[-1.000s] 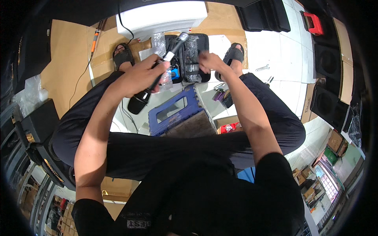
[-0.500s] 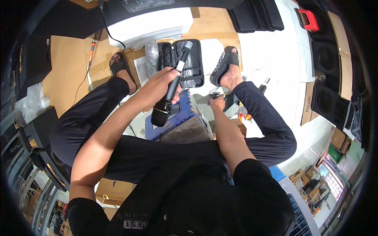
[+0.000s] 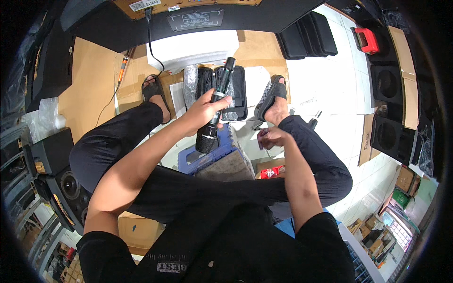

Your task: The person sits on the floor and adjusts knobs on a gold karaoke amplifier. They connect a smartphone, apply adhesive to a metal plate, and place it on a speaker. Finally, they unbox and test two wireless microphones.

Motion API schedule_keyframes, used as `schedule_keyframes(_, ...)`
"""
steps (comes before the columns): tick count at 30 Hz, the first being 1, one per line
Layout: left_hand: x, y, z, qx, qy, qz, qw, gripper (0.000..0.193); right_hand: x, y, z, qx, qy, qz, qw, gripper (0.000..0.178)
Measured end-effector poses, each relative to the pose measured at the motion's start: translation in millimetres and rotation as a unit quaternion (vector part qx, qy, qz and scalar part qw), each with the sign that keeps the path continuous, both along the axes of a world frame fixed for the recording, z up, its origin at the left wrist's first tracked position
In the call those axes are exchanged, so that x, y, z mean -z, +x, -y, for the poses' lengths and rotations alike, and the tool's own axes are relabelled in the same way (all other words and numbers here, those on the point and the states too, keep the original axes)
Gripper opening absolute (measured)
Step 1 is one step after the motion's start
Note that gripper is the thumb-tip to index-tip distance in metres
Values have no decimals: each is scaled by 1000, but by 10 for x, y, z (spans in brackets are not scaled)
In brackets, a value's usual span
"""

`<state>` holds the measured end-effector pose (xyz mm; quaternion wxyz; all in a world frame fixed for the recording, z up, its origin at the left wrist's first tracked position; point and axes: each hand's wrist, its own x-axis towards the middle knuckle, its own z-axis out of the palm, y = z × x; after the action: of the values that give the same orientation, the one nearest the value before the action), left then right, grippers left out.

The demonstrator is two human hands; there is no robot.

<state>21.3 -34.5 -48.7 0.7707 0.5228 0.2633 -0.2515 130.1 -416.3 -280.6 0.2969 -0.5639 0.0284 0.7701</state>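
Two hands are busy: our left hand (image 3: pixel 204 113) has its fingers grasping a black, round-headed microphone (image 3: pixel 218 97), its far end now dark, silvery earlier; our right hand (image 3: pixel 274 137), shifted slightly rightward, curls its fingers around a small purple object (image 3: pixel 261 138).

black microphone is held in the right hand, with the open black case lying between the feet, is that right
Not quite: the head view shows the black microphone held in the left hand, not the right hand. The open black case does lie between the feet.
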Motion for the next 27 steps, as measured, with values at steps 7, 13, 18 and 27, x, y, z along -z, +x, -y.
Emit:
schedule_keyframes(7, 216, -93, 34, -21, 62, 77, 995, 39, -2244, 218, -1556, 441, 289, 317, 788, 27)
schedule_keyframes(13, 88, -72, 133, -7, 100, 128, 987, 47, -2380, -17, -2316, 441, 315, 521, 659, 23)
schedule_keyframes(18, -44, -10, 105, -35, 133, 114, 984, 36, -2473, -66, -2376, 275, 195, 675, 657, 26)
schedule_keyframes(27, -42, 46, 9, -28, 229, 166, 959, 50, -2338, -7, -2429, 452, 228, 497, 705, 31)
